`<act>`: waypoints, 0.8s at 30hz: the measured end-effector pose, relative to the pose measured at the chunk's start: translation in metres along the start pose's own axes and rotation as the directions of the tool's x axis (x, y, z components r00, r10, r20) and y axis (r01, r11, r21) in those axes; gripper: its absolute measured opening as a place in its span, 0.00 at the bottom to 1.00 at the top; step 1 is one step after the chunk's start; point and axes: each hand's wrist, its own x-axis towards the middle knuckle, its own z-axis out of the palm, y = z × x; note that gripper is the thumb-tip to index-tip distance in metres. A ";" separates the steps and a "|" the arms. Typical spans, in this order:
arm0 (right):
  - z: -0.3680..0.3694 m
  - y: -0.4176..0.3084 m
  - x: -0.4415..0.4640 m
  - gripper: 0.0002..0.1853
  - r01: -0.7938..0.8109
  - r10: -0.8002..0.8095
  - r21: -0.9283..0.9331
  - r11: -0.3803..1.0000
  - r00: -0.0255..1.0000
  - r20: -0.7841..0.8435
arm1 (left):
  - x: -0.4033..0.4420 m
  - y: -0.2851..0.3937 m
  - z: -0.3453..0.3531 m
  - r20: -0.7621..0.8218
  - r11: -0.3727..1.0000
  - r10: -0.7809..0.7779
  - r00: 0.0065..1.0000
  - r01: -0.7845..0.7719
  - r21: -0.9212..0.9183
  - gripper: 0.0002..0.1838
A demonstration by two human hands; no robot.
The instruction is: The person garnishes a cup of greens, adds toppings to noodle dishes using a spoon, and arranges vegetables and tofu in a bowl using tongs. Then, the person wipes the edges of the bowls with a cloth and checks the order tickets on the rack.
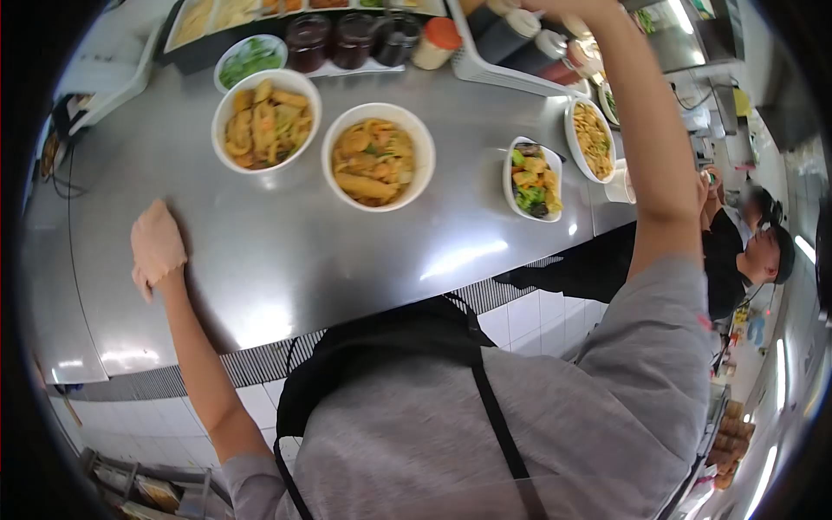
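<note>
My left hand [159, 243] rests on the steel counter at the left, fingers curled under and nothing seen in them. Reaching to the top edge, my right hand [568, 7] is over the sauce bottles [511, 36] in a white basket [485, 74]; its fingers are mostly cut off, so any grip is hidden. Two round white bowls of saucy food, a left bowl [267, 121] and a middle bowl [378, 158], stand on the counter between my arms. A smaller white bowl [534, 179] with broccoli and yellow pieces is to the right.
An oval dish [591, 140] of yellow food lies beside my right forearm. Behind the bowls are a bowl of greens [251, 62], dark jars [351, 42], an orange-lidded jar [436, 43] and ingredient trays [234, 10]. Two people [737, 251] stand at the right.
</note>
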 end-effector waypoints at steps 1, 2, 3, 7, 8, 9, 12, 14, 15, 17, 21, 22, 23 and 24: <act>0.005 0.008 -0.050 0.22 -0.048 0.046 0.097 0.994 0.999 0.029 | 0.000 -0.022 0.025 -0.077 0.986 0.142 0.987 -0.134 0.099 0.15; 0.043 0.040 -0.095 0.22 -0.268 0.248 0.357 0.895 0.964 0.101 | -0.008 -0.030 0.042 -0.140 0.945 0.281 0.949 -0.249 0.212 0.15; 0.054 0.049 -0.132 0.24 -0.311 0.275 0.178 0.934 0.940 0.200 | -0.025 -0.022 0.047 -0.144 0.941 0.290 0.946 -0.255 0.221 0.15; 0.122 0.072 -0.249 0.20 -0.342 0.333 0.229 0.911 0.940 0.076 | -0.123 0.050 0.048 0.318 0.688 0.496 0.808 -0.589 0.423 0.13; 0.134 0.077 -0.261 0.20 -0.327 0.320 0.251 0.911 0.945 0.068 | -0.149 0.079 0.047 0.376 0.661 0.531 0.759 -0.649 0.376 0.12; 0.146 0.080 -0.270 0.20 -0.289 0.285 0.248 0.925 0.957 0.053 | -0.174 0.107 0.046 0.434 0.632 0.560 0.706 -0.703 0.326 0.11; 0.174 0.093 -0.276 0.18 -0.184 0.189 0.253 0.950 0.982 0.003 | -0.227 0.176 0.073 0.482 0.642 0.556 0.677 -0.719 0.267 0.11; 0.184 0.101 -0.269 0.17 -0.124 0.136 0.231 0.965 0.990 -0.036 | -0.246 0.222 0.084 0.462 0.668 0.580 0.670 -0.717 0.200 0.10; 0.188 0.101 -0.264 0.16 -0.094 0.094 0.196 0.976 0.996 0.011 | -0.250 0.239 0.088 0.427 0.687 0.589 0.686 -0.703 0.181 0.10; 0.192 0.106 -0.267 0.15 -0.053 0.044 0.171 0.984 0.997 0.056 | -0.248 0.254 0.105 0.335 0.679 0.626 0.704 -0.704 0.208 0.09; 0.175 0.115 -0.282 0.14 0.034 -0.011 0.246 0.969 0.996 -0.092 | -0.245 0.242 0.134 0.105 0.600 0.754 0.649 -0.744 0.294 0.07; 0.172 0.114 -0.289 0.14 0.059 -0.027 0.269 0.961 0.993 -0.119 | -0.246 0.243 0.133 0.107 0.604 0.748 0.655 -0.739 0.299 0.07; 0.173 0.109 -0.292 0.14 0.065 -0.033 0.272 0.960 0.992 -0.122 | -0.246 0.243 0.132 0.126 0.610 0.739 0.661 -0.737 0.289 0.06; 0.175 0.101 -0.292 0.15 0.050 -0.056 0.229 0.972 0.998 0.016 | -0.247 0.246 0.129 0.143 0.616 0.732 0.666 -0.737 0.277 0.05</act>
